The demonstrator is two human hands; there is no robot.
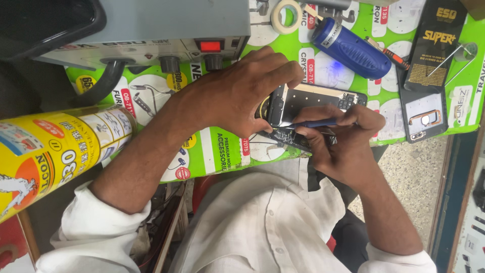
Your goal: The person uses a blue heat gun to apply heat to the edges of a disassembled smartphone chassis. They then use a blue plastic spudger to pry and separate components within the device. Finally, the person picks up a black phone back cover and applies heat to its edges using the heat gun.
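My opened phone [313, 103] shows bare metal and dark matt plastic inside. The tool [316, 123] in my right hand [343, 144] is smooth blue plastic. The bench covering [222, 146] is glossy printed paper, the spray can [55, 151] shiny metal, my shirt [262, 227] soft white cloth.

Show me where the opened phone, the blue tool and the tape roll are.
opened phone [316, 97]: head view, on its exposed inner frame.
blue tool [316, 123]: head view, on the shaft held in the right hand [343, 146].
tape roll [286, 16]: head view, on its pale ring.
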